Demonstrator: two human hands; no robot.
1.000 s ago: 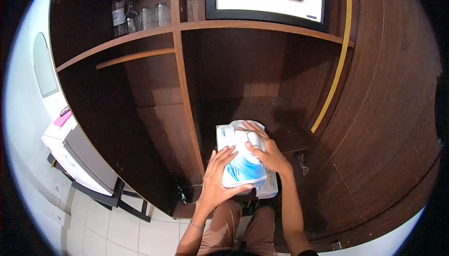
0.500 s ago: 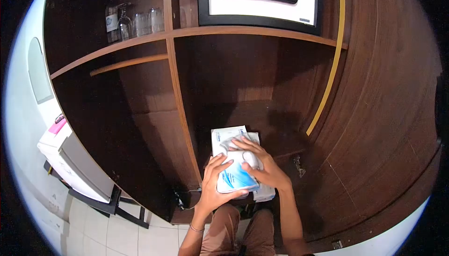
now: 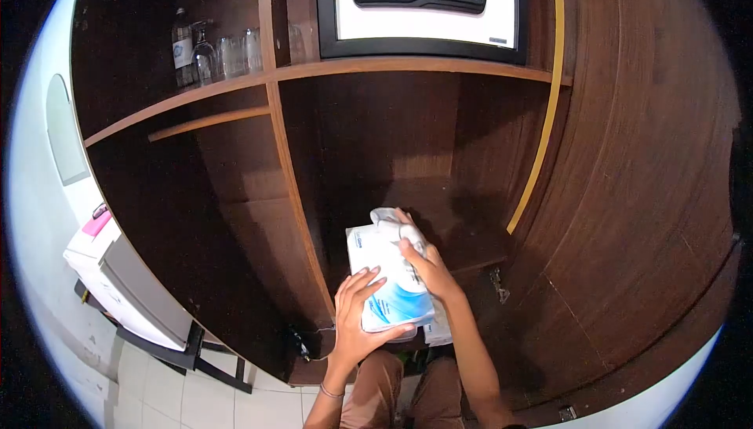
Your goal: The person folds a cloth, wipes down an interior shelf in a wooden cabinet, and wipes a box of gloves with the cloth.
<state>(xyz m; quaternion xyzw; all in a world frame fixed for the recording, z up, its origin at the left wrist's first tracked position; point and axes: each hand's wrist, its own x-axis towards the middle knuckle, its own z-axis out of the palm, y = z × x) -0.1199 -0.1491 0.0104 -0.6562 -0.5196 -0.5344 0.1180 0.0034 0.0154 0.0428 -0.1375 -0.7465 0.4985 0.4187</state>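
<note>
A white-and-blue glove box [image 3: 400, 299] lies low in front of me, at the cabinet's lower opening. My left hand [image 3: 361, 311] grips its left side, fingers on top and thumb along the near edge. My right hand [image 3: 423, 260] is closed around a bunched white-grey cloth [image 3: 386, 216] at the box's upper right, partly hiding the far end. Another white box [image 3: 438, 329] shows beneath, at the lower right; most of it is covered.
A safe [image 3: 423, 33] with a keypad sits on the shelf above. A bottle [image 3: 183, 49] and several glasses [image 3: 231, 54] stand upper left. A small white fridge [image 3: 129, 288] is at the left. A yellow strip [image 3: 541, 147] runs down the right side.
My right hand has slid the cloth from the middle of the box toward its far end. The left hand keeps its grip. The view has tilted slightly upward.
</note>
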